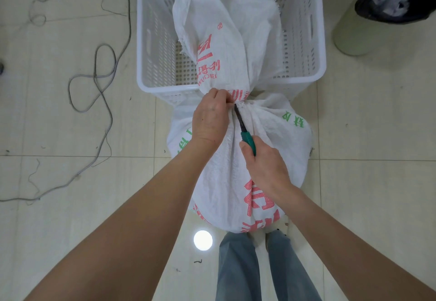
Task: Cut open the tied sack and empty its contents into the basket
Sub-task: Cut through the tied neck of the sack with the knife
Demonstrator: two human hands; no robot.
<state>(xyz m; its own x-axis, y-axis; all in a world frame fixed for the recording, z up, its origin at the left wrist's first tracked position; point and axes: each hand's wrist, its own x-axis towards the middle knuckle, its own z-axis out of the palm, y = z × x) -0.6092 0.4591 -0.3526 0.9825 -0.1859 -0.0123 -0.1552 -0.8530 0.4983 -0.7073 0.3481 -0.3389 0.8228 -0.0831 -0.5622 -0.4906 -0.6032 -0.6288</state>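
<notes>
Pinches the sack [226,159] at its tied neck with the left hand [208,119]; clenches the right hand [264,166] round green-handled cutters [245,131], blades at the tie. Stands the sack on the floor [70,230] against the basket [144,41] near edge, loose top draped inside

Both bare arms [146,206] reach forward and down, close together. The left hand [208,117] is curled, knuckles up, pinching the tied neck of the sack [271,124]. The right hand [264,162] (a bit lower) is wrapped round the green handle of the cutter [247,139].

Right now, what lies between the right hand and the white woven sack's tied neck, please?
The green-handled cutter's dark blades, shown in the head view.
</notes>
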